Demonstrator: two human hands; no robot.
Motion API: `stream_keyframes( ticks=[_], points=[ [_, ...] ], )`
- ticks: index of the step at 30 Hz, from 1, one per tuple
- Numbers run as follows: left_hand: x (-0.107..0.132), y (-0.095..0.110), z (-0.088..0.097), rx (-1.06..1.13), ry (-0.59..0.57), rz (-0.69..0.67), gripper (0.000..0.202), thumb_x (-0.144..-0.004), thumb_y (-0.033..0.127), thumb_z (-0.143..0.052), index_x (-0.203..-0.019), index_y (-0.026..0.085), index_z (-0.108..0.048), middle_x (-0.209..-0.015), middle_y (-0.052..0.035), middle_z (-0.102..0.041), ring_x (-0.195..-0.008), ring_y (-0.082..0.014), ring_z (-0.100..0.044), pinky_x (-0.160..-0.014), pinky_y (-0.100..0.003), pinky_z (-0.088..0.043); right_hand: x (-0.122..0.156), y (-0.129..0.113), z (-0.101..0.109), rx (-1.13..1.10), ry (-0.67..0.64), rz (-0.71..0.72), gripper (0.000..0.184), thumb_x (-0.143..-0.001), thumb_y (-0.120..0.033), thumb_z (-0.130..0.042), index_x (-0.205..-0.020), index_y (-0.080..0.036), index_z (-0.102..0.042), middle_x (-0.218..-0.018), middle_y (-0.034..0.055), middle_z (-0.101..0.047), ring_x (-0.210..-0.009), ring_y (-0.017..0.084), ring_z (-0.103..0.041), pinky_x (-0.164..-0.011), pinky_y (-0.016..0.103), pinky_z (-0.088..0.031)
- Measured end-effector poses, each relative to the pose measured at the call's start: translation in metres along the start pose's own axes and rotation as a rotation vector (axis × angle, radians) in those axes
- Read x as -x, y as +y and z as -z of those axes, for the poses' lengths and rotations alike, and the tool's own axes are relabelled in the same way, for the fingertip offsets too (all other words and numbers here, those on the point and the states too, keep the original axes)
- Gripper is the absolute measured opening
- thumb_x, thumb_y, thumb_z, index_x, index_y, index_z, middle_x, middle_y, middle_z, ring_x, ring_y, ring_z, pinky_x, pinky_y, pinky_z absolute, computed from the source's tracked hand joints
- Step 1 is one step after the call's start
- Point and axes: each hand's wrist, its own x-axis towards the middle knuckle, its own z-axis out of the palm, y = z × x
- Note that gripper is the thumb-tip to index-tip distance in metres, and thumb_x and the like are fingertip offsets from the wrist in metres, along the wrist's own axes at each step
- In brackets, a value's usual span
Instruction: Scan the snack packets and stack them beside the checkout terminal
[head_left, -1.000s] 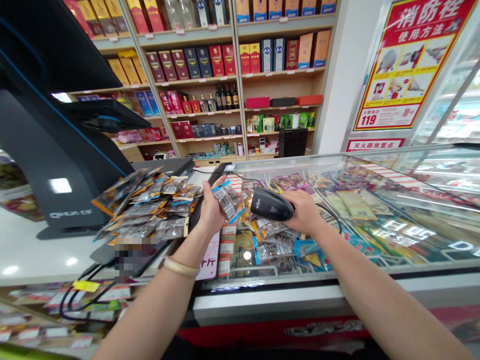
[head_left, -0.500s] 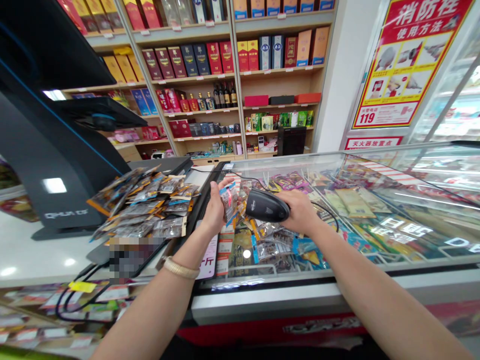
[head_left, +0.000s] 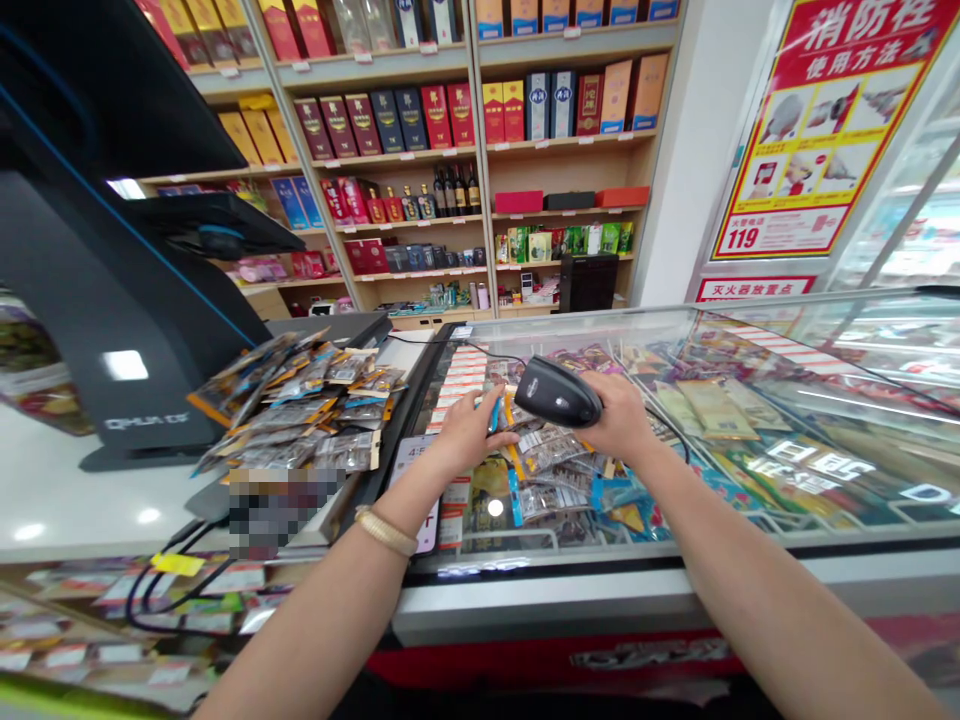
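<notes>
Bright light threw glare onto the white counter (head_left: pixel 56 490) and glass top (head_left: pixel 780 450); outer edges looked stretched and blurred.

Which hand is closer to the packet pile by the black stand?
Left. The left hand is right of that pile; the right hand, holding the scanner, is farther right.

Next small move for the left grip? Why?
Probably open fully, leaving the blue-edged packet on the heap: the left grip has moved there since red light crossed its packet at the scanner. Whether it still pinches is unclear.
</notes>
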Motion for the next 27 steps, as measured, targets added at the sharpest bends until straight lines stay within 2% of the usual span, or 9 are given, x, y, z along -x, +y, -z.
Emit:
stream_keyframes(
  ticks=[3,6,8,12,16,19,22,25,27],
  points=[
    [0.001,-0.002,0.009,-0.028,0.028,-0.023,0.093,-0.071,0.055,-0.074,-0.148,0.023,-0.035,-0.146,-0.0212,-0.041,-0.136,-0.0389,-0.038,-0.11,-0.054,-0.031,0.001,0.001,-0.001,-0.005,-0.016,-0.013,0.029,-0.065,-0.029,-0.062,-0.091,-0.02,-0.067,-0.081,0.0076,-0.071,-0.074,0.024,-0.064,-0.064,0.032,-0.043],
    [0.002,0.0,0.031,-0.016,0.101,-0.028,0.082,-0.081,0.052,-0.062,-0.15,0.018,-0.033,-0.146,-0.0195,-0.042,-0.137,-0.0309,-0.041,-0.112,-0.043,-0.034,0.001,0.003,-0.002,-0.008,-0.041,-0.037,0.025,-0.068,-0.032,-0.063,-0.089,-0.02,-0.067,-0.08,0.0074,-0.071,-0.073,0.023,-0.063,-0.065,0.032,-0.043],
    [0.006,0.001,0.052,-0.106,0.114,0.049,0.076,-0.082,0.048,-0.061,-0.147,0.017,-0.037,-0.142,-0.0179,-0.049,-0.132,-0.0293,-0.047,-0.11,-0.04,-0.036,0.001,0.004,-0.002,0.0,-0.042,-0.042,0.025,-0.069,-0.033,-0.062,-0.09,-0.02,-0.067,-0.081,0.0076,-0.071,-0.074,0.023,-0.064,-0.065,0.032,-0.043],
    [0.025,-0.01,0.097,-0.436,-0.105,0.235,0.075,-0.074,0.042,-0.066,-0.143,0.019,-0.045,-0.134,-0.0165,-0.059,-0.122,-0.0338,-0.056,-0.105,-0.046,-0.039,0.0,0.005,-0.002,0.031,-0.037,-0.05,0.023,-0.067,-0.032,-0.061,-0.086,-0.02,-0.066,-0.083,0.0086,-0.071,-0.075,0.024,-0.064,-0.065,0.032,-0.044],
    [0.051,-0.034,0.132,-0.656,-0.323,0.32,0.076,-0.057,0.03,-0.075,-0.131,0.025,-0.058,-0.124,-0.0137,-0.066,-0.122,-0.0383,-0.055,-0.109,-0.055,-0.031,-0.001,0.004,-0.002,-0.001,-0.077,-0.05,0.025,-0.067,-0.031,-0.06,-0.088,-0.021,-0.066,-0.084,0.0079,-0.071,-0.075,0.024,-0.064,-0.068,0.032,-0.044],
    [0.064,-0.051,0.145,-0.693,-0.363,0.321,0.071,-0.052,0.019,-0.071,-0.123,0.023,-0.063,-0.116,-0.0145,-0.07,-0.115,-0.0391,-0.06,-0.106,-0.057,-0.033,-0.001,0.001,-0.002,-0.01,-0.085,-0.047,0.028,-0.065,-0.031,-0.059,-0.091,-0.021,-0.067,-0.084,0.0074,-0.071,-0.078,0.024,-0.064,-0.068,0.031,-0.043],
    [0.065,-0.06,0.148,-0.701,-0.364,0.272,0.069,-0.051,0.014,-0.067,-0.119,0.023,-0.066,-0.112,-0.0133,-0.072,-0.111,-0.0374,-0.063,-0.105,-0.057,-0.035,-0.001,0.0,-0.002,-0.017,-0.078,-0.048,0.032,-0.064,-0.029,-0.058,-0.094,-0.021,-0.068,-0.084,0.0077,-0.072,-0.079,0.024,-0.064,-0.067,0.031,-0.043],
    [0.059,-0.061,0.149,-0.654,-0.378,0.244,0.061,-0.052,0.019,-0.068,-0.113,0.023,-0.068,-0.101,-0.0101,-0.075,-0.105,-0.0359,-0.066,-0.105,-0.057,-0.036,0.0,0.0,-0.003,-0.009,-0.072,-0.053,0.032,-0.064,-0.028,-0.058,-0.093,-0.021,-0.068,-0.085,0.0081,-0.072,-0.078,0.025,-0.064,-0.068,0.032,-0.044],
    [0.054,-0.058,0.151,-0.54,-0.325,0.212,0.058,-0.057,0.027,-0.067,-0.115,0.022,-0.068,-0.106,-0.0102,-0.074,-0.104,-0.0336,-0.066,-0.102,-0.05,-0.043,0.001,0.001,-0.004,0.001,-0.067,-0.054,0.029,-0.064,-0.029,-0.059,-0.091,-0.02,-0.068,-0.085,0.0081,-0.072,-0.076,0.024,-0.064,-0.068,0.032,-0.044]
  ],
)
